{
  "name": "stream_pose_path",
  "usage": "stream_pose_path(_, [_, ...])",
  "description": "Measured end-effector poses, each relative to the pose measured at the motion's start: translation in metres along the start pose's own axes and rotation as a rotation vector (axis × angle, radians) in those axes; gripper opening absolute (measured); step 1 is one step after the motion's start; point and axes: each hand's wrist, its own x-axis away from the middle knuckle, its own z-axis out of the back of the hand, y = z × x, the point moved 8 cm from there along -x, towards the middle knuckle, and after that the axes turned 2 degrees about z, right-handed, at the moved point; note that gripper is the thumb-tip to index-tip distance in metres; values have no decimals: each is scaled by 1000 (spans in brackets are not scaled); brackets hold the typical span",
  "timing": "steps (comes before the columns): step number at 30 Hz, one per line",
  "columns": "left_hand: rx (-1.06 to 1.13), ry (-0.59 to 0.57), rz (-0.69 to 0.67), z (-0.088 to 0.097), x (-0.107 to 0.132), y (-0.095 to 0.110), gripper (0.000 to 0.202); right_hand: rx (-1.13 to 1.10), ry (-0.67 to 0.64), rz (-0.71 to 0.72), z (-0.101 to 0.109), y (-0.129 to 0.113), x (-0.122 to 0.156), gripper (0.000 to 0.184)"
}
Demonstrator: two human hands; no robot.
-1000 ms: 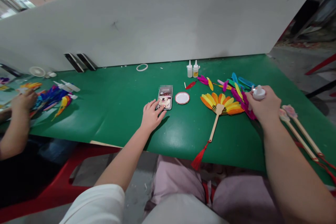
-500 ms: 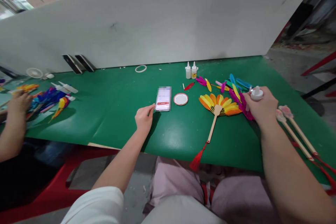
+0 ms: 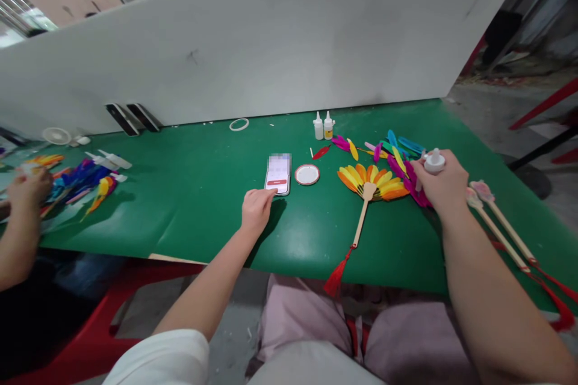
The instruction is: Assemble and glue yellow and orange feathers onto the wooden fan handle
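Observation:
My left hand (image 3: pixel 256 209) is curled, its forefinger reaching to the lower edge of a lit smartphone (image 3: pixel 278 175) that lies on the green table. Nothing shows in that hand. Wrapped around a white squeeze bottle (image 3: pixel 434 162), my right hand (image 3: pixel 445 183) hides most of it; the nozzle end points up. Left of this hand lies a yellow and orange feather fan (image 3: pixel 369 192) with a wooden handle and a red tassel (image 3: pixel 335 277) hanging over the table edge. Loose magenta feathers (image 3: pixel 413 183) lie beside the right hand, partly covered by it.
A white lid (image 3: pixel 307 175) lies right of the phone. Two small bottles (image 3: pixel 323 127) stand behind it. Two wooden-handled pieces (image 3: pixel 501 222) lie at the right. At the left, a co-worker's hand (image 3: pixel 31 186) is near coloured feathers (image 3: pixel 76 177). A white partition (image 3: pixel 271 42) closes off the back.
My left hand has shifted right, from beside the phone's lower left corner onto its lower edge. My right hand still grips the bottle. The whole view has shifted slightly.

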Motion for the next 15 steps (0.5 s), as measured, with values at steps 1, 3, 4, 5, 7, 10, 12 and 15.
stream_pose_path(1, [10, -6, -14, -1, 0, 4, 22, -3, 1, 3, 0, -1, 0, 21])
stream_pose_path(3, [37, -22, -46, -5, 0, 15, 18, 1, 15, 0, 2, -2, 1, 21])
stream_pose_path(4, [54, -31, -60, -7, 1, 21, 16, 1, 17, -2, 2, -2, 0, 22])
stream_pose_path(5, [71, -37, -70, -10, 1, 27, 15, -1, 18, -6, 2, -1, 0, 22])
stream_pose_path(7, [111, -44, -82, -14, -1, 39, 15, -12, 18, -13, 2, -1, -1, 22])
stream_pose_path(10, [183, -60, -86, -20, -9, 59, 18, -34, 33, -23, 3, 0, -1, 24])
stream_pose_path(12, [235, -79, -80, -24, -20, 73, 21, -41, 31, -17, 2, -1, -1, 25])
stream_pose_path(15, [312, -121, -64, -34, -40, 96, 35, -53, 12, 2, 1, -4, 0, 27])
